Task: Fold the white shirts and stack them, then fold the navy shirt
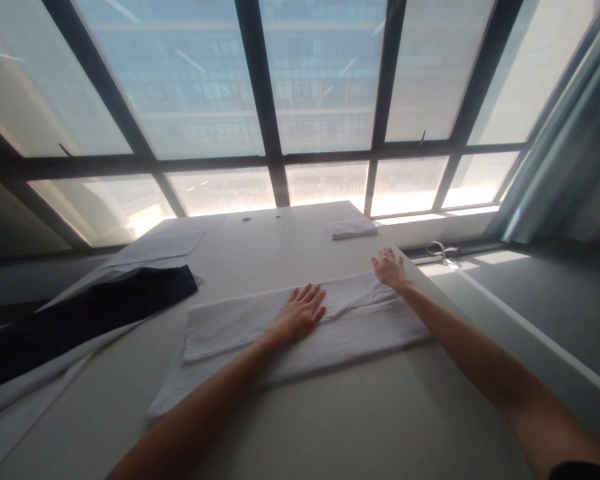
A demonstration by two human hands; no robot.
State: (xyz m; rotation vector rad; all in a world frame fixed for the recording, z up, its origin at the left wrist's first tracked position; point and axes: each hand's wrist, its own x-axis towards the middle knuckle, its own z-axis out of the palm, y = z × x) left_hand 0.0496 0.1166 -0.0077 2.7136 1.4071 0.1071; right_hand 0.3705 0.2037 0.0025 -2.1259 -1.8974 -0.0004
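Observation:
A long white cloth (240,323), folded lengthwise in layers, lies across the table in front of me. My left hand (301,310) rests flat on its middle, palm down with the fingers stretched out. At the cloth's far right corner is my right hand (389,268), its fingers bent and closed on the edge. Creases run through the upper layer between the two hands. The fingertips of the right hand are partly hidden.
A small folded white cloth (353,229) sits near the table's far right edge. Dark fabric (95,303) and white cloths (160,248) lie on the left. Windows stand behind the white table (280,250); a curtain (555,147) hangs right, and a looped cable (443,252) lies below.

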